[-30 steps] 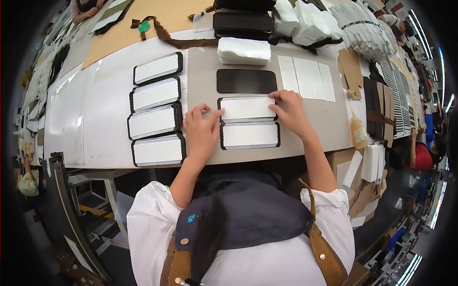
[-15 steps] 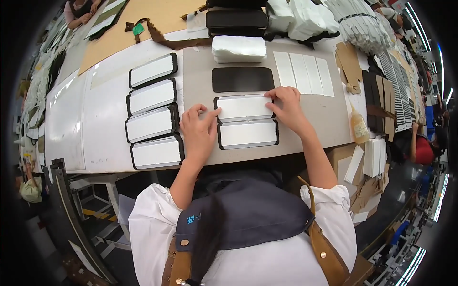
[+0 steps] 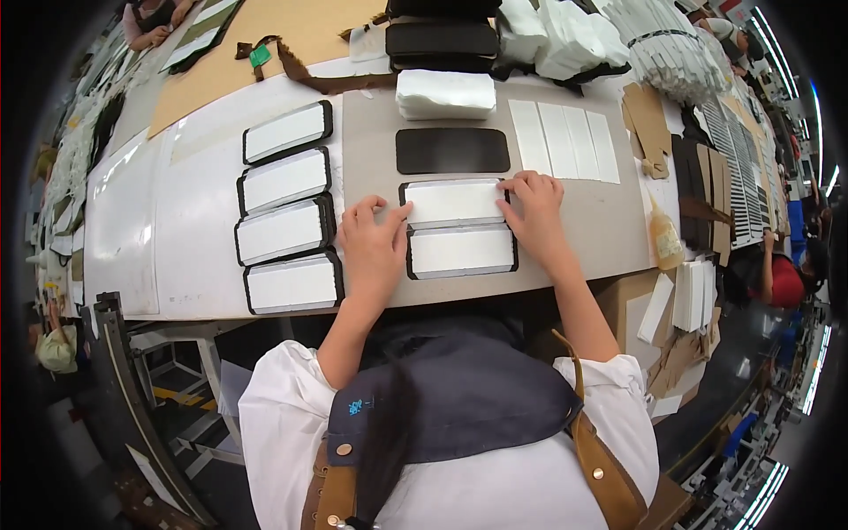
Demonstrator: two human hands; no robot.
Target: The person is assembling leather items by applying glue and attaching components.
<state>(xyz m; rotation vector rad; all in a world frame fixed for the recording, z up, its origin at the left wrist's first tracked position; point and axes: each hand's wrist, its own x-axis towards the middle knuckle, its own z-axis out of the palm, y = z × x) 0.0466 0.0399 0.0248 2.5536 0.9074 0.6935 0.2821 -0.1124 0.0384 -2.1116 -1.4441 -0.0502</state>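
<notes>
My left hand (image 3: 373, 247) has its thumb and curved fingers apart, with the fingertips at the left end of a white strip (image 3: 455, 203) lying on a black, round-cornered panel. At the right end of the same piece, my right hand (image 3: 537, 216) touches the edge with thumb and index finger spread. Directly below, nearer to me, lies a matching white-topped black panel (image 3: 461, 253). Just beyond is a bare black panel (image 3: 452, 151). To the left, several white-topped black panels (image 3: 283, 232) form a column.
A white stack (image 3: 446, 94) stands behind the bare panel, with black panels (image 3: 442, 40) piled beyond. Several white strips (image 3: 565, 141) lie side by side at right. A yellowish bottle (image 3: 664, 237) stands at the right edge. A brown strip (image 3: 327, 82) lies at the back.
The fingers of my right hand have shifted slightly at the strip's right end. My left hand stays at the left end. The panels hold their places, while the whole view has moved a little.
</notes>
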